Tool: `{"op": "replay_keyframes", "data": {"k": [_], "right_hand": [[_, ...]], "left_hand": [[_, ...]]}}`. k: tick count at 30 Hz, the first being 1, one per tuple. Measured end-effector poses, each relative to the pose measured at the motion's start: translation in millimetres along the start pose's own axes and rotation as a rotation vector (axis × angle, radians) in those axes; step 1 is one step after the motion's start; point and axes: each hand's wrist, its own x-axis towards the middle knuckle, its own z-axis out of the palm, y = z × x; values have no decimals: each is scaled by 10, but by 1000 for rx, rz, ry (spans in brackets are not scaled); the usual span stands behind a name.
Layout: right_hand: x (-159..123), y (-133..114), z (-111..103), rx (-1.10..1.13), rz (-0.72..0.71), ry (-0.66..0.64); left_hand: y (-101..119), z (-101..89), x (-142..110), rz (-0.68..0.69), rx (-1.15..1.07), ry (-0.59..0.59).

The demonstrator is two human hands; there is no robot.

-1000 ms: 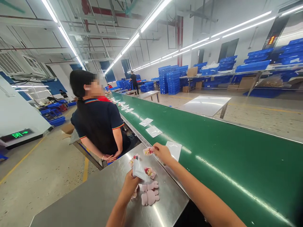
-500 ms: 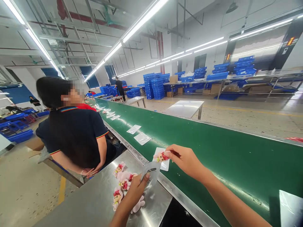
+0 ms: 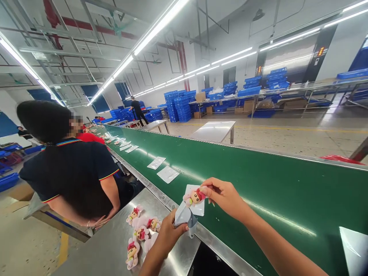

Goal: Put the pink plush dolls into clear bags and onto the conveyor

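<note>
My right hand [image 3: 225, 197] pinches a small pink plush doll [image 3: 194, 197] with a red bow, held just above the mouth of a clear plastic bag [image 3: 185, 218]. My left hand [image 3: 169, 235] grips that bag, which hangs open over the edge between the steel table [image 3: 109, 253] and the green conveyor belt [image 3: 258, 184]. Several more pink plush dolls [image 3: 140, 232] lie on the steel table to the left of my left hand. A flat packed bag [image 3: 195, 205] lies on the belt behind the doll.
A person in a dark polo shirt [image 3: 71, 172] sits close on my left, back turned, hands behind them. Flat clear bags [image 3: 168, 173] lie further up the belt. Another bag [image 3: 355, 245] lies at the right edge. Steel tables and stacked blue crates [image 3: 178, 105] stand beyond.
My view has swung right. The doll in my right hand has come down closer to the bag, and my left hand has turned the bag so its mouth faces up.
</note>
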Motion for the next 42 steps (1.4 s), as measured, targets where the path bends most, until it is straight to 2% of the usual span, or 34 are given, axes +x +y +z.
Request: {"op": "replay_keyframes", "data": {"k": [6, 12, 14, 17, 20, 23, 25, 27, 30, 32, 34, 37, 38, 40, 42], "right_hand": [[-74, 144, -49, 19, 115, -11], [-100, 238, -118, 120, 196, -80], [-122, 201, -121, 18, 158, -116], [-161, 136, -89, -276, -2, -156], [-184, 130, -41, -520, -109, -87], [-217, 172, -40, -566, -165, -45], [-269, 194, -87, -575, -231, -74], [-346, 193, -186, -576, -240, -123], [-482, 179, -459, -492, -126, -137], [-569, 219, -715, -429, -4, -80], [-645, 350, -992, -448, 159, -15], [-732, 717, -1380, -615, 378, 24], [-752, 861, -1489, -643, 447, -1], [-770, 1124, -1654, -722, 593, -42], [-753, 1291, -1707, -901, 659, 9]], "left_hand": [[-4, 40, 2, 8, 69, 46], [-11, 103, 21, 17, 207, 65], [9, 131, 26, 41, 234, 66], [98, 193, 30, 42, 213, 3], [240, 299, 58, 40, 134, -125], [400, 427, 129, 41, 52, -159], [495, 500, 193, 66, 33, -134], [550, 549, 268, 121, 27, -193], [483, 576, 401, 211, -96, -438], [328, 590, 485, 252, -66, -509], [123, 633, 533, 315, 182, -549], [-166, 759, 498, 457, 570, -695], [-240, 808, 459, 499, 623, -712], [-353, 898, 358, 559, 649, -671], [-423, 964, 253, 597, 621, -597]]}}
